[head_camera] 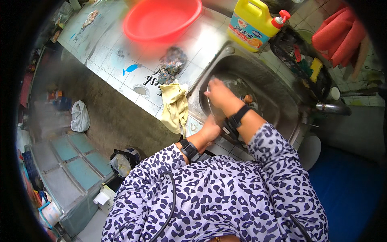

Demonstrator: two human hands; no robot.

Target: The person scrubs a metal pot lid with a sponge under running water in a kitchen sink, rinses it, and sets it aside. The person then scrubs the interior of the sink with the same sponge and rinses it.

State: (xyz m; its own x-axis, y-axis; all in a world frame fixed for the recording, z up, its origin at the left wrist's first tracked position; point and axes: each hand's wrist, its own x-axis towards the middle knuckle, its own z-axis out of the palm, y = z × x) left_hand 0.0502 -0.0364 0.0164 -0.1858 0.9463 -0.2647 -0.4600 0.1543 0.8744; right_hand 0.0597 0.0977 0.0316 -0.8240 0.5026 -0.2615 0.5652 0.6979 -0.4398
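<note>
My left hand [210, 132] is at the near left edge of the stainless steel sink [279, 87], its fingers closed around the lower end of a thin, curved, shiny rim [211, 109]. Over the basin, my right hand [221, 93] grips the same rim higher up, slightly blurred. What the rim belongs to is not plain; my hands and forearm cover part of it. A small round brown thing [248, 98] shows in the basin beyond my right wrist. Left of the sink, a pale yellow cloth [174, 106] hangs over the counter's edge, beside a crumpled patterned cloth [172, 68].
A red plastic basin [163, 22] stands on the white tiled counter [102, 62]. Behind the sink are a yellow detergent jug [249, 25] with a red pump and a black rack [297, 60] with a sponge. The metal faucet [332, 109] is at the right, near hanging red cloths [340, 37].
</note>
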